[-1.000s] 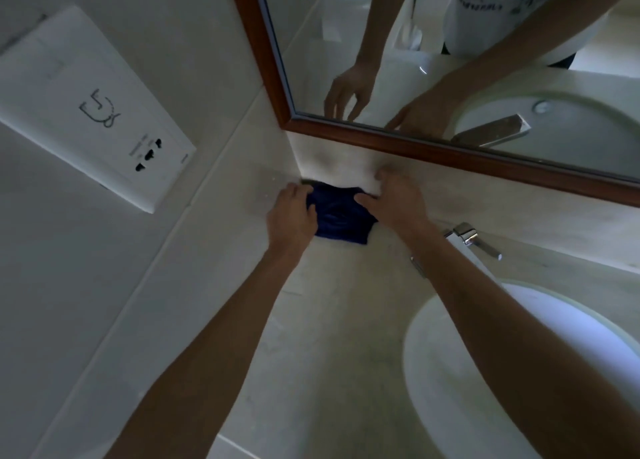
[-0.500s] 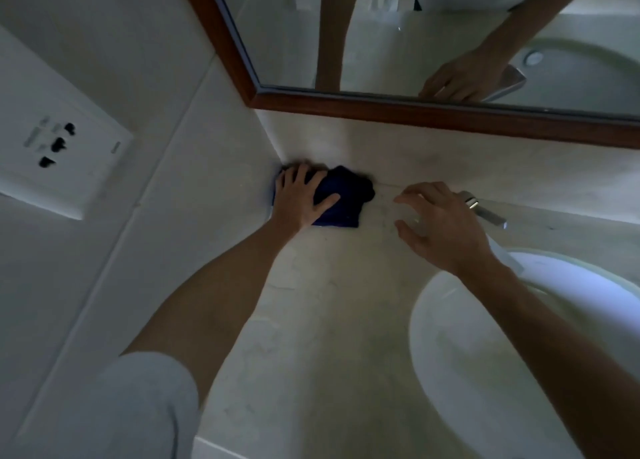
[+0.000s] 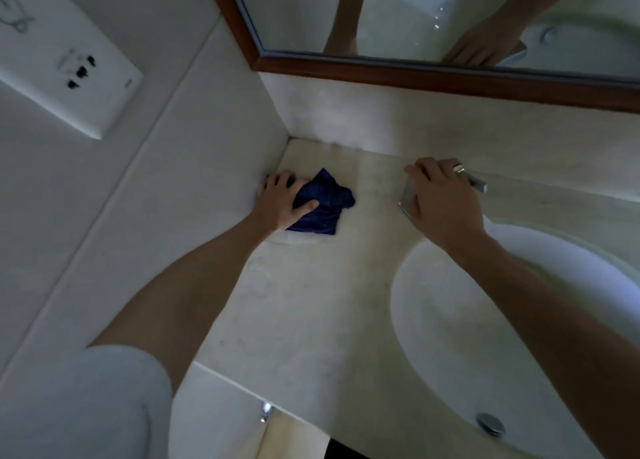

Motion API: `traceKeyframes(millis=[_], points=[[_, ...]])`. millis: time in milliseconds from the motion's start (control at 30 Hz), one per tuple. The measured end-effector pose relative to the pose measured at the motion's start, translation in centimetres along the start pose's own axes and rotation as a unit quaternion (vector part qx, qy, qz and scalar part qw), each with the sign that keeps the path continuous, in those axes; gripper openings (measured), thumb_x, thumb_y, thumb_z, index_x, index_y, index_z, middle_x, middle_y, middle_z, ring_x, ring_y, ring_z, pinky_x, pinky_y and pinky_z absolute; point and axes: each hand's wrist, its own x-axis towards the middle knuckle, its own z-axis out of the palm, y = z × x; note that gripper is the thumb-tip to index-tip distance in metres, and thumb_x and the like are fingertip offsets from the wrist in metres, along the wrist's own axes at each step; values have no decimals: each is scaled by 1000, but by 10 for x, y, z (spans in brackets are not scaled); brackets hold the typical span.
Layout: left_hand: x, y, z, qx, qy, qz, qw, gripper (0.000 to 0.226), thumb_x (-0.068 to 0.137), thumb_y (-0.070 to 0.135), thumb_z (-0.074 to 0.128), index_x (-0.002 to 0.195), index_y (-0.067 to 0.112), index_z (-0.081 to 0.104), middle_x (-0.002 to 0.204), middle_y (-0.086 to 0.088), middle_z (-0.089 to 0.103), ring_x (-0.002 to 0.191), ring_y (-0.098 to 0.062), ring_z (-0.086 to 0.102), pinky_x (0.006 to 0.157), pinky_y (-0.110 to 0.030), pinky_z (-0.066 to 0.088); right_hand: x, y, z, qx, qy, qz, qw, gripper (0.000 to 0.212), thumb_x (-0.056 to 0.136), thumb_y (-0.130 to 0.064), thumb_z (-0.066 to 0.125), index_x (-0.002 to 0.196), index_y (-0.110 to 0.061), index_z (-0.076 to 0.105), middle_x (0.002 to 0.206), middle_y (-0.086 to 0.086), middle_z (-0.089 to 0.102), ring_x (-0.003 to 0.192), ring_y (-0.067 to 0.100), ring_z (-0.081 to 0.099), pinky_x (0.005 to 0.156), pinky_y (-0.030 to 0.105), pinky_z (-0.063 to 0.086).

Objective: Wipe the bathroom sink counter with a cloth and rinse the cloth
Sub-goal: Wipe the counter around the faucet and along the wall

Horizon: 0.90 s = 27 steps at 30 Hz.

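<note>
Pale marble-like stone counter (image 3: 311, 320) is filling the middle of the frame; I am counting one. It is looking smooth and hard, so a cloth will probably be sliding on it easily, more so where it is wet. One white oval ceramic sink basin (image 3: 450, 320) is sitting in the lower right of the frame, with one round metal drain plug (image 3: 489, 423) near the bottom edge. One wood-framed wall mirror (image 3: 415, 74) is running across the upper right, and one white plastic socket plate (image 3: 62, 67) is hanging in the upper left.

Two hands are working. One chrome flat-spout tap (image 3: 471, 181) is standing right of centre, behind the basin, and the right hand (image 3: 443, 202) is resting on it with fingers curled over its body. The left hand (image 3: 287, 202) is lying left of centre, near the side wall, fingers spread and pressing flat on the cloth.

One dark blue soft crumpled cloth (image 3: 325, 205) is lying on the counter, partly under that hand. I am judging it light, limp and maybe damp; it will be bunching when pushed. A flat palm on its middle is suiting the wiping; for rinsing, gathering it in a fist seems better.
</note>
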Motion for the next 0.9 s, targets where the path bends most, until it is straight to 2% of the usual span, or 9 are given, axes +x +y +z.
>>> traceKeyframes(millis=[133, 267, 367, 467, 600, 900], points=[[-32, -1, 6, -9, -11, -16, 1000, 77, 84, 80, 27, 140, 30, 44, 137, -10, 43, 119, -39, 47, 103, -50, 38, -1, -1, -5, -45, -33, -9, 998, 51, 81, -15, 68, 129, -7, 53, 125, 17, 52, 114, 39, 51, 86, 49, 48], [-54, 2, 1, -7, -26, -27, 999, 78, 82, 80, 29, 139, 28, 45, 133, -11, 46, 117, -40, 49, 98, -50, 41, 0, -2, -6, -74, -45, -13, 996, 52, 79, -25, 75, 122, -7, 53, 120, 18, 52, 112, 39, 51, 82, 47, 48], [-72, 6, 0, 10, -27, -40, 999, 79, 83, 80, 29, 140, 26, 44, 134, -12, 47, 115, -39, 51, 94, -49, 44, 1, -2, -6, -61, -56, -16, 996, 52, 77, -22, 75, 121, -5, 53, 120, 20, 50, 113, 40, 48, 85, 49, 45], [-96, 6, 7, 44, -15, -56, 997, 68, 93, 71, 38, 142, 25, 42, 134, -11, 48, 114, -39, 52, 90, -50, 46, 1, -1, -5, -49, -56, -29, 997, 51, 76, -18, 73, 121, -3, 53, 120, 21, 50, 114, 42, 47, 88, 52, 45], [-128, 7, 18, 77, 0, -82, 994, 68, 94, 69, 31, 143, 24, 42, 135, -13, 49, 109, -41, 54, 85, -53, 46, 1, -3, -7, -51, -64, -31, 996, 50, 77, -16, 72, 121, -3, 53, 121, 21, 50, 118, 44, 45, 91, 53, 43], [-169, 13, 22, 70, -12, -125, 990, 65, 96, 66, 36, 145, 23, 40, 139, -10, 47, 113, -40, 52, 88, -53, 47, 1, -4, -12, -42, -70, -34, 996, 52, 77, -17, 73, 123, -3, 52, 123, 21, 49, 117, 43, 45, 94, 53, 42]])
